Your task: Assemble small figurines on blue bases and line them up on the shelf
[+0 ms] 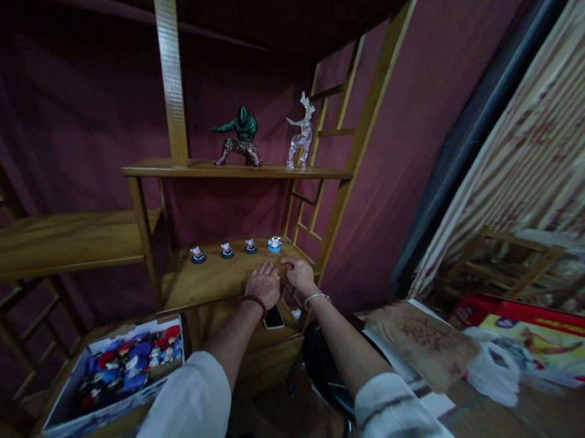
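Several small figurines on round bases stand in a row on a wooden shelf [197, 286]. Nearest my hands is a figurine with a light blue base [274, 244]; a dark-based figurine [250, 246] is left of it. My left hand [264, 284] lies on the shelf's front part, palm down, fingers stretched forward and holding nothing visible. Beside it, my right hand [300, 275] is at the shelf's right end, with its fingers curled and pressed together just in front of the blue-based figurine. Whatever is in those fingers, if anything, is hidden.
Lower left, an open box [168, 381] holds many colourful figurines. Above stand a crouching green figure [244, 135] and a clear deer [301, 135]. A phone [273, 318] lies below my left wrist. A black chair [317, 357], paper bag [421, 340] and plastic bag [493, 368] are right.
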`<state>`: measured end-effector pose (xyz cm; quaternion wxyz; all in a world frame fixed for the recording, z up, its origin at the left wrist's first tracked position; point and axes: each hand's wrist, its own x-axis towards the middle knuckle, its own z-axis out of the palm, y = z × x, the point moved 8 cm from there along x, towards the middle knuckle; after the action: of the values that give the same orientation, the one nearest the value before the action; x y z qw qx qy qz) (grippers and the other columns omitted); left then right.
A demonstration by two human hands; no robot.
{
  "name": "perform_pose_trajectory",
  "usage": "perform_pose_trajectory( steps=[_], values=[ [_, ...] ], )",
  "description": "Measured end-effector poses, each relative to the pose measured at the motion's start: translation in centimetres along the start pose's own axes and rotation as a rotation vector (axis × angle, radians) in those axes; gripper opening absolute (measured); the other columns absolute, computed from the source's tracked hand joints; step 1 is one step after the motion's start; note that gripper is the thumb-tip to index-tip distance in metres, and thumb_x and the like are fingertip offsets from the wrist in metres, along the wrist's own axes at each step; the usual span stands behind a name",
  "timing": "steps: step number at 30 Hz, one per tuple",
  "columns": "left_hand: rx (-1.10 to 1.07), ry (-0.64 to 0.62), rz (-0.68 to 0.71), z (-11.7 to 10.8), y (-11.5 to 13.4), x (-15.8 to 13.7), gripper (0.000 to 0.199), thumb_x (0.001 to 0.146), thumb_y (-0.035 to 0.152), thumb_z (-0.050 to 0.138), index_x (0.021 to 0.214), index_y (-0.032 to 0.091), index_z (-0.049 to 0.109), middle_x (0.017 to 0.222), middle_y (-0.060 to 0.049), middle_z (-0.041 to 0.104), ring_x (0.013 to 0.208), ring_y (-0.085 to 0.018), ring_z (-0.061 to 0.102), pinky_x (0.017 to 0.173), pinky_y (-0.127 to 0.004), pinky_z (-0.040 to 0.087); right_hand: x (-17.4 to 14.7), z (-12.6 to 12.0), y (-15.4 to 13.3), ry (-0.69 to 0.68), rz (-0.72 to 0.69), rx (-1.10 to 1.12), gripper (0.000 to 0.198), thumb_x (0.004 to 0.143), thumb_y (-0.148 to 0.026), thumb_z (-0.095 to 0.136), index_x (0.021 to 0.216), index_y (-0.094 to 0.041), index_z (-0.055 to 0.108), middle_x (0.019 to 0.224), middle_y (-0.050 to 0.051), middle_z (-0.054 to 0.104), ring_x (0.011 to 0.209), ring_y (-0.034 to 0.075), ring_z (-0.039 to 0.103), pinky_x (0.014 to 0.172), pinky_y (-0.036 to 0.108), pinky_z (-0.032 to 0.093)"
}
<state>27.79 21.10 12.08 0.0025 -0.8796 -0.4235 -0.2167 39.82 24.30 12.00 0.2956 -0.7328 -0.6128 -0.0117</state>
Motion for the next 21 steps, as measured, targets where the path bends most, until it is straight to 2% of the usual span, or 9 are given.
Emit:
perform_pose_trajectory(
  steps=[15, 21],
  values=[
    [-0.01, 0.07, 0.063, -0.6, 0.7, -4.3, 0.046, 0.082, 0.021, 0.029, 0.127, 0.012, 0.036, 0.135, -0.009, 0.036, 0.125, -0.018, 0.027, 0.105, -0.034, 0.017, -3.2, -0.6, -2.5, 0.099, -0.047, -0.037, 0.033, 0.073, -0.008, 0.041, 0.092, -0.02, 0.065, 0.096, 0.003, 0.064, 0.091, 0.016, 0.054, 0.083, 0.025, 0.039],
    [-0.041, 0.093, 0.085, -0.8, 0.6, -5.5, 0.05, 0.077, 0.014, 0.035, 0.126, 0.01, 0.037, 0.134, -0.011, 0.037, 0.124, -0.02, 0.028, 0.105, -0.037, 0.019, -4.6, -0.9, -3.2, 0.209, -0.112, 0.038, 0.033, 0.071, -0.005, 0.039, 0.085, -0.019, 0.066, 0.088, 0.003, 0.064, 0.085, 0.015, 0.052, 0.081, 0.024, 0.036]
  ],
)
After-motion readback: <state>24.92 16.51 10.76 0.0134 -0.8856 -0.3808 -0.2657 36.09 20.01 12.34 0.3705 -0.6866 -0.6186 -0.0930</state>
